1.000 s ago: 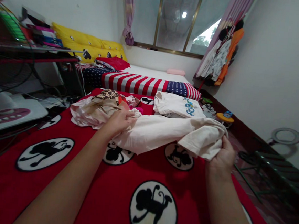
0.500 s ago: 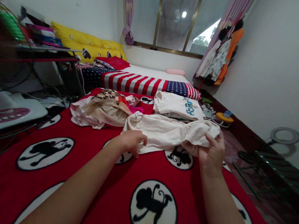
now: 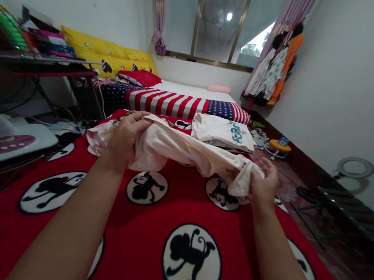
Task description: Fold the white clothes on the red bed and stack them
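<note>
A white garment (image 3: 186, 148) is stretched between my hands, lifted above the red blanket (image 3: 141, 231); folds hide its exact kind. At its left end, my left hand (image 3: 127, 137) is closed on the cloth, thumb and fingers pinching the upper edge. My right hand (image 3: 264, 180) grips the bunched right end, fingers partly raised. Behind the garment lies a folded white T-shirt (image 3: 223, 132) with blue lettering, on top of other folded cloth. A heap of loose clothes (image 3: 98, 137) is mostly hidden behind my left hand.
A bed (image 3: 173, 104) with a striped, starred cover stands beyond the blanket. On the left are a fan base (image 3: 15, 139) and a cluttered desk (image 3: 60, 61). To the right sit a yellow stool (image 3: 280, 146) and a dark green rack (image 3: 353, 209).
My left hand has moved left and up, taking hold of the garment's left end. The garment has risen off the blanket and is stretched out. My right hand keeps hold of its end.
</note>
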The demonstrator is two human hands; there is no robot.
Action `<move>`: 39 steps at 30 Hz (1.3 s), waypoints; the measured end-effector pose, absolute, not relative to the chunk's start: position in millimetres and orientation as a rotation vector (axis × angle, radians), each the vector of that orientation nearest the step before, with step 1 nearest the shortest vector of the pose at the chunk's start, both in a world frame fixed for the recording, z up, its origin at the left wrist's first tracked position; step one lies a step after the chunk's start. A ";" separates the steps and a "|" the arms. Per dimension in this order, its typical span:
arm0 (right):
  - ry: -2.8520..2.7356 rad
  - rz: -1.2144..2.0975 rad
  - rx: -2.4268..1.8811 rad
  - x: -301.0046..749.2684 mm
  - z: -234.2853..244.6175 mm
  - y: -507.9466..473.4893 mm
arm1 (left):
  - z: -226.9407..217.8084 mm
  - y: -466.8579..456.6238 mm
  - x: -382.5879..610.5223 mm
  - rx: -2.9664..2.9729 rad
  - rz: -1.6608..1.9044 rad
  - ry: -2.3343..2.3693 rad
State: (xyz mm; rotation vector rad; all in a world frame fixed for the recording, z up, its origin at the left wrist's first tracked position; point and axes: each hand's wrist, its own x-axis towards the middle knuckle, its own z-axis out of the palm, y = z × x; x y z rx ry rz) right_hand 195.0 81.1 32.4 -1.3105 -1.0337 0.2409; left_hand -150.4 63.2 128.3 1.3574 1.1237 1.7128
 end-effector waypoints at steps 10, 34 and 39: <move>-1.864 0.320 -0.902 97.7 57.3 23.3 | 117.8 38.7 -79.7 1.853 1.187 1.020; -0.654 0.703 -0.590 150.2 87.9 47.0 | 28.7 81.0 -78.8 2.345 0.733 1.300; -0.828 0.735 -0.769 136.0 85.1 34.4 | 24.3 74.7 -55.5 1.664 1.027 0.803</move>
